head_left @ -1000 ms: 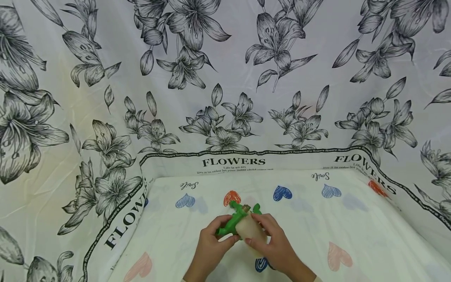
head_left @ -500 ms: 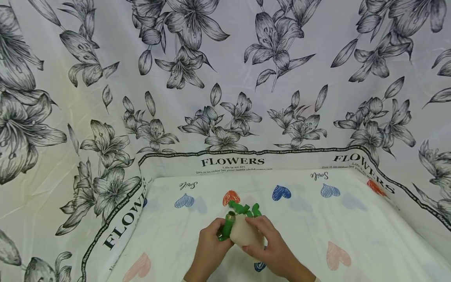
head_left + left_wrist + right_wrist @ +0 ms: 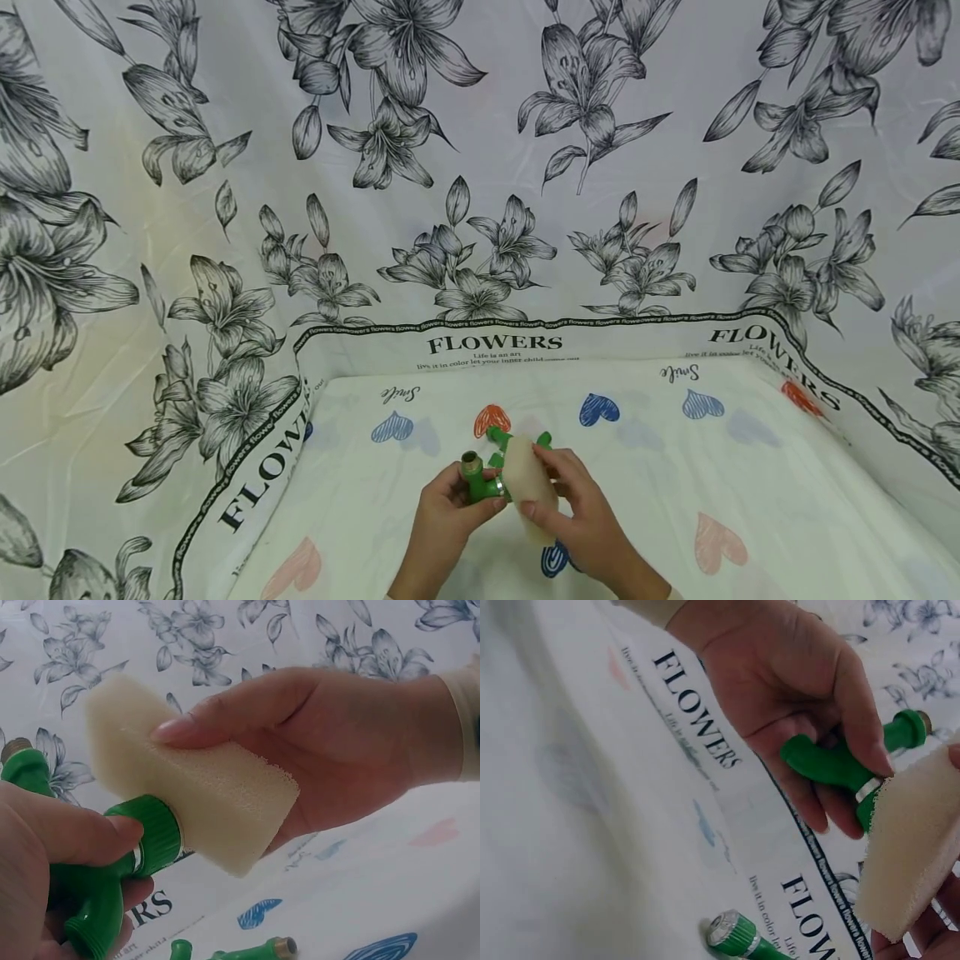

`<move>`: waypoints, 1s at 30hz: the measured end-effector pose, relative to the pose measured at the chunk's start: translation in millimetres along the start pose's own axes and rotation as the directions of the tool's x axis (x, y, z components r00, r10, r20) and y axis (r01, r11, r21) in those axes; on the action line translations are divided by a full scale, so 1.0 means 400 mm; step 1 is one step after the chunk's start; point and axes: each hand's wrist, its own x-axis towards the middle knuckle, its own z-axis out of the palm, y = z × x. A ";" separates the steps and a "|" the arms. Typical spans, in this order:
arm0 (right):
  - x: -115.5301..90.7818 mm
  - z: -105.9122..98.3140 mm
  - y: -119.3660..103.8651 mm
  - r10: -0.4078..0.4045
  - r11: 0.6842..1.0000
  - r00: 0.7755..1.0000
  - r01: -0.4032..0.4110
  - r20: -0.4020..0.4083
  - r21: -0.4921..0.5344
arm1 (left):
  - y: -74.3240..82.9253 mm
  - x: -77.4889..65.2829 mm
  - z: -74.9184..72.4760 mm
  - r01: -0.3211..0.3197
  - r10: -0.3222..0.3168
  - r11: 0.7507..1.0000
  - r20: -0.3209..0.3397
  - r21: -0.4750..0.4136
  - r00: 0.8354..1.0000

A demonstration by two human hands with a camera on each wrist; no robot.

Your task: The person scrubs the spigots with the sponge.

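My left hand (image 3: 448, 510) grips a green plastic tap (image 3: 474, 482) by its body, fingers underneath. The tap's brass threaded end points up and left in the head view. My right hand (image 3: 585, 512) holds a thick cream sponge (image 3: 191, 769) between thumb and fingers. In the left wrist view the sponge meets the tap's ribbed green knob (image 3: 159, 834), hiding the knob's front face. From the right wrist the sponge (image 3: 915, 840) covers part of the tap (image 3: 829, 766), while the fingers of the right hand (image 3: 926, 937) show at the lower right.
Behind the hands lie more green taps (image 3: 498, 437) on the white heart-printed cloth (image 3: 360, 517). One shows a silver-capped knob (image 3: 731, 932) in the right wrist view. A flower-printed curtain (image 3: 480, 242) rises behind and on both sides.
The tap has turned in my left hand, its brass end swinging from the middle to the left. The sponge has tipped more upright on the tap's right side.
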 end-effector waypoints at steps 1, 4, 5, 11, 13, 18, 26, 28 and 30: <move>0.001 -0.001 0.001 0.007 1.000 1.000 -0.007 0.002 0.008 | 0.001 -0.002 0.000 0.004 -0.004 1.000 0.001 -0.020 1.000; 0.005 -0.004 0.006 0.030 0.999 1.000 -0.030 0.005 0.035 | 0.007 -0.006 -0.002 0.012 -0.011 0.997 0.010 -0.070 1.000; 0.007 -0.005 0.009 0.037 0.998 0.999 -0.037 0.006 0.041 | 0.009 -0.007 -0.003 0.013 -0.012 0.997 0.014 -0.082 1.000; 0.015 -0.007 0.029 0.077 0.993 0.997 -0.078 0.008 0.090 | 0.016 -0.014 -0.009 0.001 0.004 0.993 0.041 -0.118 0.999; 0.016 -0.006 0.030 0.090 0.991 0.996 -0.091 0.009 0.099 | 0.018 -0.015 -0.010 -0.004 0.009 0.992 0.041 -0.123 0.999; 0.015 -0.006 0.027 0.099 0.989 0.995 -0.100 0.019 0.106 | 0.022 -0.017 -0.007 -0.018 0.021 0.994 0.028 -0.112 0.999; 0.008 -0.006 0.017 0.111 0.985 0.993 -0.115 0.041 0.132 | 0.020 -0.012 -0.001 -0.032 0.032 0.997 -0.009 -0.069 0.999; 0.004 -0.004 0.010 0.096 0.987 0.994 -0.100 0.043 0.122 | 0.018 -0.009 0.000 -0.031 0.029 0.998 -0.025 -0.057 0.999; -0.001 -0.002 0.001 0.067 0.992 0.997 -0.072 0.047 0.108 | 0.019 -0.007 -0.001 -0.019 0.016 0.998 -0.039 -0.054 0.999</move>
